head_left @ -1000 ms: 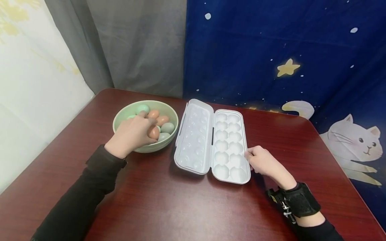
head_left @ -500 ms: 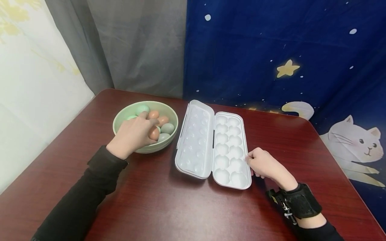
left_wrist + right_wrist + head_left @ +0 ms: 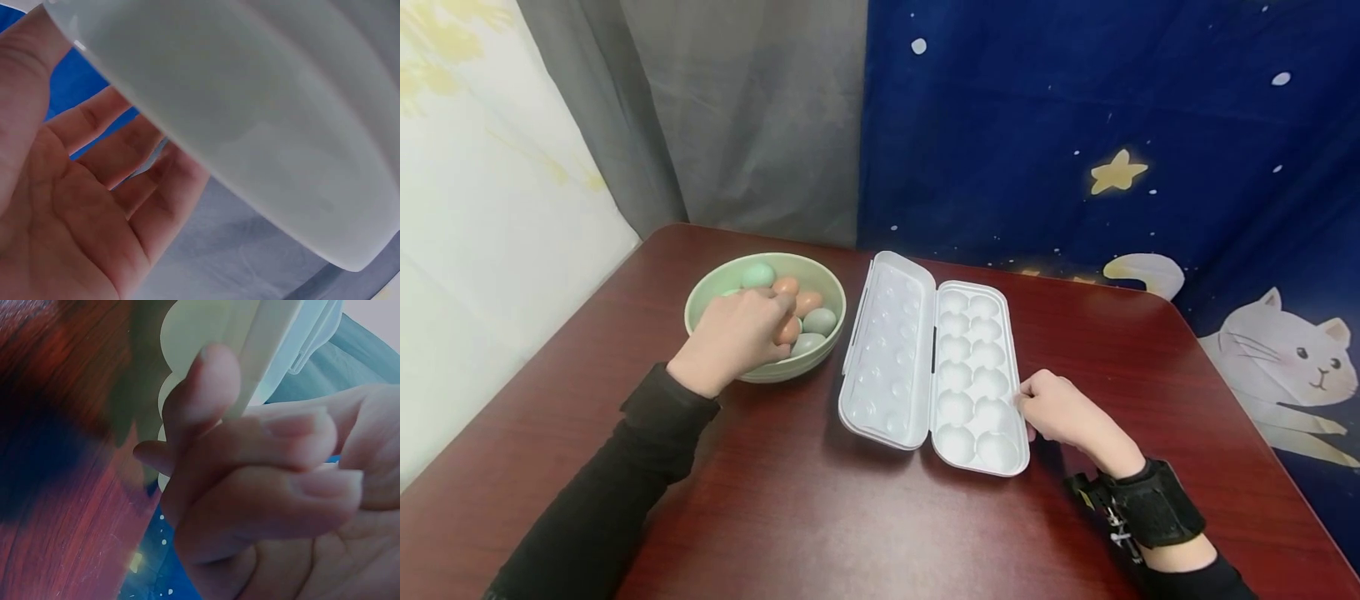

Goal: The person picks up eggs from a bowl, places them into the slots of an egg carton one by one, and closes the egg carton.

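In the head view, a pale green bowl (image 3: 715, 275) holds several eggs, among them a green egg (image 3: 758, 276) and a grey egg (image 3: 820, 322). My left hand (image 3: 730, 336) reaches over its near rim, with thumb and fingers around a brown egg (image 3: 787, 330). In the left wrist view, the bowl's outer wall (image 3: 237, 131) hides the fingertips. To the right lies a white egg carton (image 3: 972, 375), its cups bare and its lid (image 3: 887, 350) folded open to the left. My right hand (image 3: 1057, 408) pinches the carton's right edge, fingers curled in the right wrist view.
Everything stands on a dark red wooden table (image 3: 820, 525). Behind it hang a grey curtain (image 3: 760, 125) and a blue curtain (image 3: 1000, 125) with stars and a cat. A white patterned cloth (image 3: 490, 250) borders the left side.
The carton has slid slightly towards me, with my right hand still at its edge. My left hand stays in the bowl, its fingers drawn a little closer around the brown egg.
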`<action>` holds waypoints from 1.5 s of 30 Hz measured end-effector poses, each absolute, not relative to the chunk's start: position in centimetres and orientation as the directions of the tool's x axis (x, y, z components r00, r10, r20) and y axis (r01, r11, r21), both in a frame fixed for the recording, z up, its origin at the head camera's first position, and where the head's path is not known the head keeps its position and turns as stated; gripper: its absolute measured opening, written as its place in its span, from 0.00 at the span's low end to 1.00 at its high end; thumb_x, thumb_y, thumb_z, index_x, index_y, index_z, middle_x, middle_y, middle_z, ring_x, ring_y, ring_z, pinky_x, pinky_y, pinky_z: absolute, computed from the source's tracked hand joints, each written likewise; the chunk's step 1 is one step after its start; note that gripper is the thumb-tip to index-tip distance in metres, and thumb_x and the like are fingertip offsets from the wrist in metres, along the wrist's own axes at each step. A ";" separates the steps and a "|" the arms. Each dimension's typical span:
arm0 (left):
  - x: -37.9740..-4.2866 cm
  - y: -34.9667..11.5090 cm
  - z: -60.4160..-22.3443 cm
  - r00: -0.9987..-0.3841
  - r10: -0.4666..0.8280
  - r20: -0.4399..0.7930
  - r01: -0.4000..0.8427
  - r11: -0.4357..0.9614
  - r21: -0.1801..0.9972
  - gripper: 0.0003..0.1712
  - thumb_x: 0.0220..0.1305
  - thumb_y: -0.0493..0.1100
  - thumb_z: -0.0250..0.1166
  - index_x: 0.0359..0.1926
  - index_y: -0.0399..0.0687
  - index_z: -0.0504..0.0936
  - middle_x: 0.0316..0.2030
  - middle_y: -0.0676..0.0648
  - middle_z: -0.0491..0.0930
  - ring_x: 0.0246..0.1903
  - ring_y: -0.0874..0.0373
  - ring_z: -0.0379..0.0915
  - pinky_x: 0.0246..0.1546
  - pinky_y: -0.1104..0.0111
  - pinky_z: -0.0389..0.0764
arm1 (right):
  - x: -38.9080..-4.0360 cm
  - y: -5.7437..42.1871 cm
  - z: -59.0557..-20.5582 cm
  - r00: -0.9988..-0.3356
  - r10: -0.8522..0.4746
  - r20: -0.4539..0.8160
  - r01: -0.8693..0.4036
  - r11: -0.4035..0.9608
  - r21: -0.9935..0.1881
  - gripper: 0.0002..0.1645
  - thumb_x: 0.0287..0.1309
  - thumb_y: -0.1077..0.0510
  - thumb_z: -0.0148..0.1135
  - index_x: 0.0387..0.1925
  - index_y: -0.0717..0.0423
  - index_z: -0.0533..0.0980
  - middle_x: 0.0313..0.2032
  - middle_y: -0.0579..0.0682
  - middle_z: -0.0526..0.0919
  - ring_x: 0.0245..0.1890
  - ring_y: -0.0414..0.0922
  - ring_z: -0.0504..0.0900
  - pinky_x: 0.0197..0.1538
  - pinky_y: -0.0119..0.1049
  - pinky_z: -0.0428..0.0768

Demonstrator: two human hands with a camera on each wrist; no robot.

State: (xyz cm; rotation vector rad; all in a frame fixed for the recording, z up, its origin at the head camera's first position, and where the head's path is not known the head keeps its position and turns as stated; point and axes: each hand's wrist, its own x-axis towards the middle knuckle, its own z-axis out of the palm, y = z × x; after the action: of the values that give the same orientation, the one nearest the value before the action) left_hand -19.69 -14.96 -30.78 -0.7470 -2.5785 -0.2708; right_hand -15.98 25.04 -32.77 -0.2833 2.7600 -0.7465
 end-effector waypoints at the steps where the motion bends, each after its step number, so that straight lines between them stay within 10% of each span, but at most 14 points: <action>1: -19.7 -14.9 -30.7 -0.757 0.465 0.460 0.550 0.833 0.063 0.14 0.46 0.32 0.59 0.27 0.51 0.63 0.17 0.57 0.61 0.13 0.59 0.63 0.14 0.64 0.66 | -15.9 25.1 -32.8 -0.946 -0.257 -0.198 -0.122 0.848 -0.516 0.23 0.64 0.65 0.45 0.13 0.58 0.73 0.10 0.51 0.73 0.10 0.40 0.63 0.18 0.34 0.63; 11: -20.2 -14.6 -30.5 -0.760 0.448 0.471 0.556 0.823 0.115 0.13 0.60 0.34 0.59 0.27 0.48 0.62 0.21 0.47 0.64 0.20 0.51 0.66 0.18 0.61 0.69 | -15.6 25.2 -32.8 -0.948 -0.252 -0.194 -0.116 0.842 -0.527 0.23 0.63 0.66 0.44 0.13 0.59 0.73 0.09 0.51 0.73 0.11 0.40 0.64 0.18 0.34 0.63; 19: -20.5 -14.7 -30.4 -0.768 0.471 0.434 0.577 0.802 0.153 0.13 0.46 0.28 0.56 0.28 0.47 0.63 0.22 0.49 0.63 0.18 0.55 0.62 0.17 0.65 0.65 | -15.4 25.5 -33.2 -0.951 -0.246 -0.185 -0.113 0.837 -0.536 0.23 0.63 0.66 0.44 0.13 0.58 0.72 0.10 0.50 0.73 0.11 0.40 0.65 0.19 0.33 0.63; 45: -19.8 -16.5 -30.4 -0.796 0.454 0.400 0.559 0.805 0.198 0.07 0.51 0.30 0.57 0.25 0.44 0.70 0.16 0.52 0.61 0.20 0.55 0.60 0.25 0.63 0.66 | -15.7 25.8 -32.7 -0.944 -0.271 -0.189 -0.148 0.858 -0.491 0.22 0.60 0.66 0.42 0.12 0.58 0.72 0.11 0.51 0.75 0.12 0.42 0.66 0.22 0.36 0.66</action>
State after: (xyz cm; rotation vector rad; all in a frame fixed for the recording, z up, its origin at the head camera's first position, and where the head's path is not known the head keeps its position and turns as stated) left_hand -19.76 -16.50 -30.42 -0.7705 -2.6579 -0.4410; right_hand -15.75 25.78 -32.73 -0.3193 2.7818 -0.7056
